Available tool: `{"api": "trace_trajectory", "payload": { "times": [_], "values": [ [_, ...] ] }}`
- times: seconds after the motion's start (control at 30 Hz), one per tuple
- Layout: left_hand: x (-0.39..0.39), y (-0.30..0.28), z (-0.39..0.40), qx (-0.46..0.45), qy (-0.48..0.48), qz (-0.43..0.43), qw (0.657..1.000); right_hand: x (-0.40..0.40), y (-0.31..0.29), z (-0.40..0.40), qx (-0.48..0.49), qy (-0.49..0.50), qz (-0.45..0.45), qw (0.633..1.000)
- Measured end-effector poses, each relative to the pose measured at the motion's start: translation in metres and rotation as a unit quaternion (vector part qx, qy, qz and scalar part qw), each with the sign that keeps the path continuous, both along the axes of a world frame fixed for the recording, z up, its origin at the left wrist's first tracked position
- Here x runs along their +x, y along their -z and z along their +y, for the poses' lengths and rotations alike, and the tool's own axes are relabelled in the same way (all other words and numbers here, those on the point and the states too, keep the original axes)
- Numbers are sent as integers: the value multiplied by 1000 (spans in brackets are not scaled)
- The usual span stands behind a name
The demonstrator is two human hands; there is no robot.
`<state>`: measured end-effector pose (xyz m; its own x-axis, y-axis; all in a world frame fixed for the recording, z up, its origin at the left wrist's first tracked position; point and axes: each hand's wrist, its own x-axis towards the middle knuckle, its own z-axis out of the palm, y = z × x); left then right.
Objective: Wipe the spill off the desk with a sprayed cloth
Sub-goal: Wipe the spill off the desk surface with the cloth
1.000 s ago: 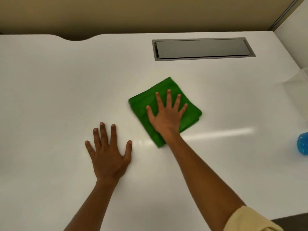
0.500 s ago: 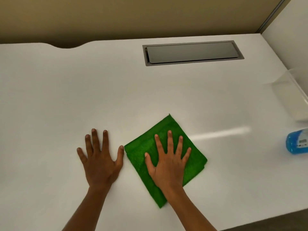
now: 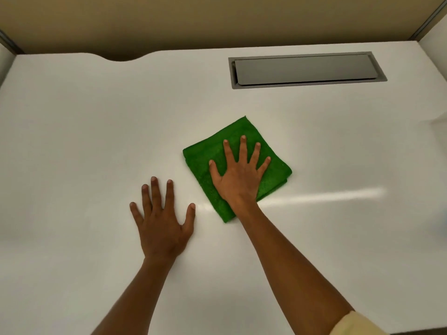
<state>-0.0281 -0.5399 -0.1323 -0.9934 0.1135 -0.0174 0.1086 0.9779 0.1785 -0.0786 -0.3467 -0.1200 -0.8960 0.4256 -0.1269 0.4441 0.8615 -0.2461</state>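
Observation:
A folded green cloth [image 3: 205,158] lies on the white desk [image 3: 96,117], a little right of the middle. My right hand [image 3: 239,177] presses flat on the cloth with its fingers spread, covering the cloth's near right part. My left hand [image 3: 162,223] rests flat on the bare desk just left of the cloth and nearer to me, fingers apart, holding nothing. I cannot make out any spill on the glossy surface; a bright streak of reflected light runs right from the cloth.
A grey rectangular cable hatch [image 3: 304,70] is set into the desk at the far right. The far desk edge has a curved notch [image 3: 121,58] at the left. A tan partition wall [image 3: 217,20] stands behind the desk.
My right hand slid the cloth toward me, then pushed it away again to mid-desk. My left hand stayed flat. The blue bottle at the right edge is out of view now.

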Motion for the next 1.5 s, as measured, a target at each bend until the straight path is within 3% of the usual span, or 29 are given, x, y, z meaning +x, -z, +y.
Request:
{"api": "trace_trajectory", "payload": {
  "times": [0.4,0.6,0.97,1.17,1.33,1.5],
  "values": [
    [1,1,0,5,-2,-12,1000,142,4,-5,21,17,-15,1000],
    [2,0,1,7,-8,-14,1000,131,2,4,35,40,-28,998],
    [1,2,-1,5,-10,-15,1000,5,5,62,24,86,-16,996],
    [2,3,-1,6,-7,-14,1000,78,4,27,18,55,10,998],
    [3,3,-2,3,-8,-17,1000,163,4,7,31,39,-28,998],
    [2,3,0,11,-11,-15,1000,146,3,20,42,53,-32,997]
  ]
}}
